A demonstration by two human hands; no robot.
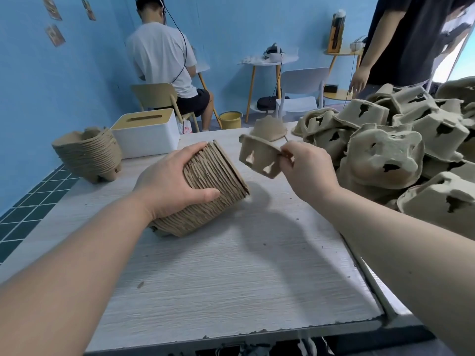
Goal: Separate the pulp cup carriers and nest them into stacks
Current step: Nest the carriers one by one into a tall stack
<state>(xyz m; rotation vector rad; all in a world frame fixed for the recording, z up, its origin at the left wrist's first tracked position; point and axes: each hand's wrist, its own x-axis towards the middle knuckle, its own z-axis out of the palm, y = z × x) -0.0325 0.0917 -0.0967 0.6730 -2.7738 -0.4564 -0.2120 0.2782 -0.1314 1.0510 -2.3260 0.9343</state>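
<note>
My left hand (169, 181) grips a thick nested stack of brown pulp cup carriers (210, 191), tipped on its side on the pale table (231, 278), with its open end facing right. My right hand (305, 170) pinches the rim of a single pulp carrier (258, 158), held in the air just right of the stack's open end. A big loose heap of carriers (401, 147) fills the table's right side. A second nested stack (90, 154) stands at the far left of the table. One more carrier (268, 128) lies upside down behind the held one.
A white tissue box with a yellow lid (146, 132) stands at the table's back left. Beyond the table a seated person (164, 62) faces away, a standing person (401, 39) is at the right, with chairs, small round tables and a yellow bucket (230, 119).
</note>
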